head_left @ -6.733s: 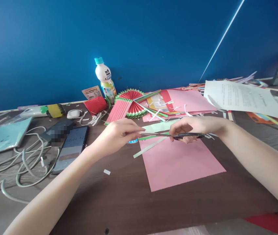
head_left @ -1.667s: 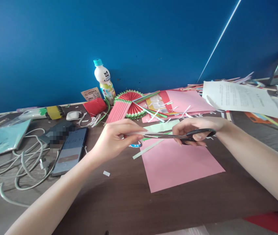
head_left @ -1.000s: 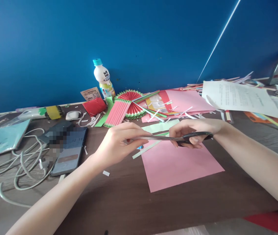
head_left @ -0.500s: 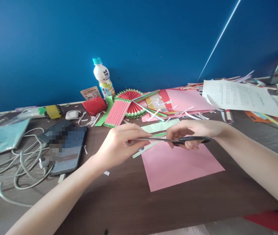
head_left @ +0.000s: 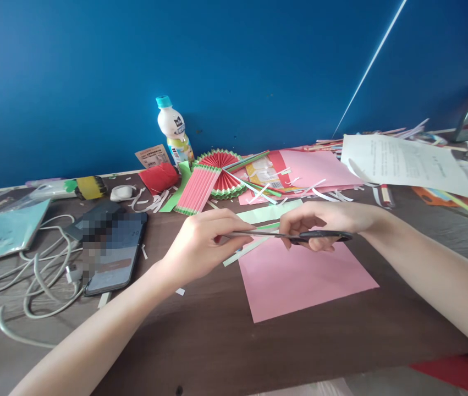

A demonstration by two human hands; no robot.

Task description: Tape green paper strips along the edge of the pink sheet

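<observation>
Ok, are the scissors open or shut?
Shut, or nearly: the blades of the scissors show as one thin line, held in the right hand.

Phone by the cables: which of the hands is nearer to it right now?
Left. The left hand is just right of the phone; the right hand, holding scissors, is farther right, above the pink paper.

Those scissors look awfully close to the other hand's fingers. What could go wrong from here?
1. The scissors point their blade tips right at the left hand, beside its fingertips, so a snip might nick them. What those fingers pinch is too small to tell.
2. The right hand works just above the pink sheet, so a slip could cut or crease it.
</observation>
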